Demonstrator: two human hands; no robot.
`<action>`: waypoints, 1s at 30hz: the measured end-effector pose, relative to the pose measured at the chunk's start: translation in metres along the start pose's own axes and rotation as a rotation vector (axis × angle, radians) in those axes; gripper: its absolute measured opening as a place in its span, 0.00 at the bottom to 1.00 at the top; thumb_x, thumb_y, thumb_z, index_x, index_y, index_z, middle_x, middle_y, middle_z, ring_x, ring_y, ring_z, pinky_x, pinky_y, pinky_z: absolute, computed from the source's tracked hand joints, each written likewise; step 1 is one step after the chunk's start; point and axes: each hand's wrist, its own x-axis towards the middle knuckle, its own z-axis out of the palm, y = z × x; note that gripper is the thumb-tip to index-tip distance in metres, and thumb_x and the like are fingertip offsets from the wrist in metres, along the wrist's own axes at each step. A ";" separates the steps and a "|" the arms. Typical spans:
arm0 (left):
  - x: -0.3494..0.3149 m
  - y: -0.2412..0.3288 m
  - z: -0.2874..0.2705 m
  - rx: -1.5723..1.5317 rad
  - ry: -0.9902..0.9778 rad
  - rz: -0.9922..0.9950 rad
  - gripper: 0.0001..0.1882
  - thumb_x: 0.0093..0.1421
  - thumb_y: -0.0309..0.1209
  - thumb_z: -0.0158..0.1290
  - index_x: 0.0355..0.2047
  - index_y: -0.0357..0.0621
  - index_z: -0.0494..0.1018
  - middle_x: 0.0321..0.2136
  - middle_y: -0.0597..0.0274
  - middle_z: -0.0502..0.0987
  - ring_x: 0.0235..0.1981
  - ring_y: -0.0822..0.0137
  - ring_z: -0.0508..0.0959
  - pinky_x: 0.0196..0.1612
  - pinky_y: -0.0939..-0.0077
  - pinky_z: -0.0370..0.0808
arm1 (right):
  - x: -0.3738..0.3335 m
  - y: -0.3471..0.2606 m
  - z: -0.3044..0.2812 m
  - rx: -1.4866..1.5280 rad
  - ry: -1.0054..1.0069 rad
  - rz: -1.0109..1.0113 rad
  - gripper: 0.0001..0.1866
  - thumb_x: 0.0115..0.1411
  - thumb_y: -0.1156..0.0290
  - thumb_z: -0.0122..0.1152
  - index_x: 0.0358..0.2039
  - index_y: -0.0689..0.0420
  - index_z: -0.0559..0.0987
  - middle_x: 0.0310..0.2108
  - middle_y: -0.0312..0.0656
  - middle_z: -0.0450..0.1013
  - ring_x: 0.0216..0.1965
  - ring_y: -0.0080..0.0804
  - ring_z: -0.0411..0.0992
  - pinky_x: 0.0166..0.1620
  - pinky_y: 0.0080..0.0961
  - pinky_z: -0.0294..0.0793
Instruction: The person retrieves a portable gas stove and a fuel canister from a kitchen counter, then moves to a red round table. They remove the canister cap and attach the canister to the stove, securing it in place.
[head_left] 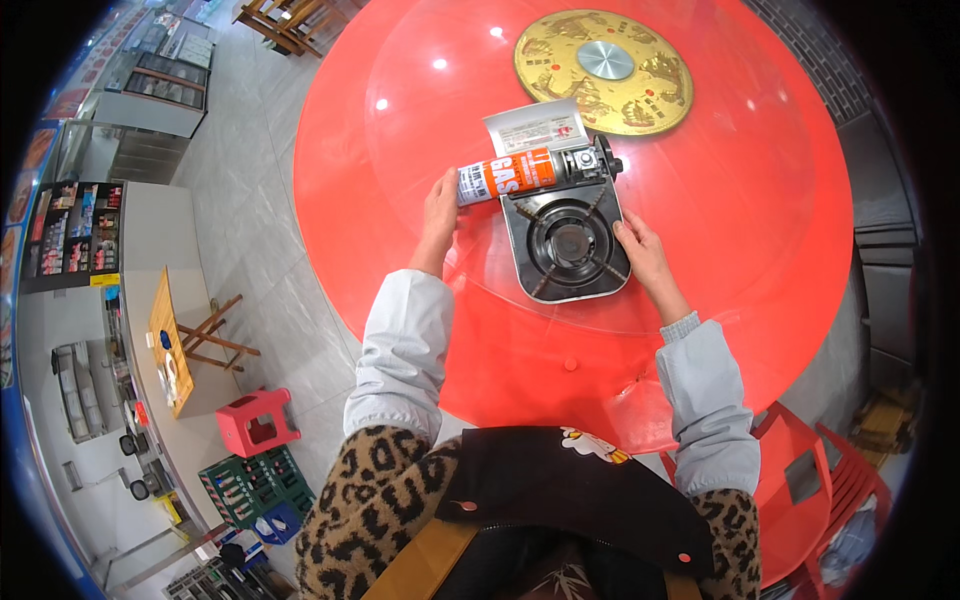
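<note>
A portable gas stove [568, 245] with a black burner and a silver edge rests on the red round table [400, 200]. Along its far side lies an orange and white gas canister [510, 174], its right end against the stove's valve fitting [585, 162]. The stove's white lid [538, 128] is swung up behind the canister. My left hand [440, 213] is closed around the canister's left end, its fingertips partly hidden. At the stove's right edge, my right hand [643, 252] grips the rim with thumb on top; its other fingers are out of sight below.
A gold turntable disc [540, 60] with a silver centre lies at the table's far side. Red chairs [800, 490] stand at the lower right. On the floor to the left are a pink stool [257, 422], a green bottle crate [258, 488] and a wooden folding table [172, 340].
</note>
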 end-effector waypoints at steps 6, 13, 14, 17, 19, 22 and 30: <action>-0.001 0.000 0.001 -0.041 -0.007 0.018 0.32 0.62 0.60 0.44 0.53 0.47 0.70 0.35 0.64 0.77 0.28 0.71 0.75 0.26 0.75 0.68 | -0.002 -0.003 0.003 0.085 0.003 0.001 0.25 0.65 0.64 0.56 0.60 0.60 0.70 0.43 0.40 0.76 0.43 0.22 0.72 0.48 0.20 0.71; 0.001 0.001 0.002 -0.035 -0.019 0.030 0.28 0.64 0.58 0.44 0.51 0.51 0.72 0.34 0.69 0.77 0.31 0.74 0.75 0.30 0.75 0.68 | -0.005 -0.013 0.002 0.112 -0.042 0.000 0.23 0.65 0.67 0.55 0.58 0.62 0.71 0.47 0.39 0.75 0.45 0.21 0.71 0.49 0.20 0.71; 0.001 0.001 0.002 -0.040 -0.016 0.029 0.28 0.64 0.58 0.44 0.51 0.51 0.72 0.34 0.69 0.77 0.31 0.74 0.75 0.30 0.75 0.68 | -0.006 -0.014 0.002 0.114 -0.040 0.003 0.22 0.65 0.68 0.55 0.58 0.62 0.71 0.47 0.38 0.75 0.45 0.21 0.71 0.49 0.20 0.71; 0.002 0.002 0.002 -0.020 -0.012 0.021 0.28 0.64 0.58 0.44 0.52 0.52 0.72 0.35 0.69 0.77 0.32 0.74 0.75 0.31 0.74 0.68 | -0.006 -0.016 0.003 0.119 -0.034 0.010 0.22 0.65 0.68 0.55 0.58 0.62 0.72 0.46 0.38 0.75 0.45 0.21 0.72 0.50 0.20 0.71; 0.002 0.002 0.001 -0.025 -0.041 0.032 0.31 0.63 0.58 0.45 0.55 0.48 0.70 0.39 0.63 0.76 0.35 0.70 0.74 0.30 0.72 0.70 | -0.006 -0.017 0.003 0.120 -0.025 0.019 0.22 0.65 0.68 0.55 0.58 0.62 0.72 0.46 0.38 0.75 0.45 0.21 0.72 0.50 0.20 0.71; 0.002 0.003 -0.002 -0.024 -0.078 0.040 0.32 0.62 0.58 0.45 0.57 0.47 0.69 0.41 0.61 0.76 0.36 0.68 0.75 0.30 0.70 0.71 | -0.005 -0.016 0.002 0.094 -0.013 0.027 0.22 0.65 0.67 0.55 0.58 0.62 0.72 0.46 0.38 0.76 0.44 0.21 0.72 0.49 0.20 0.71; 0.000 0.005 -0.004 -0.012 -0.101 0.006 0.33 0.63 0.58 0.44 0.60 0.49 0.65 0.46 0.60 0.74 0.41 0.65 0.75 0.35 0.63 0.73 | 0.000 -0.007 0.000 0.130 -0.018 0.020 0.22 0.64 0.66 0.56 0.57 0.61 0.73 0.46 0.39 0.76 0.45 0.22 0.72 0.49 0.21 0.71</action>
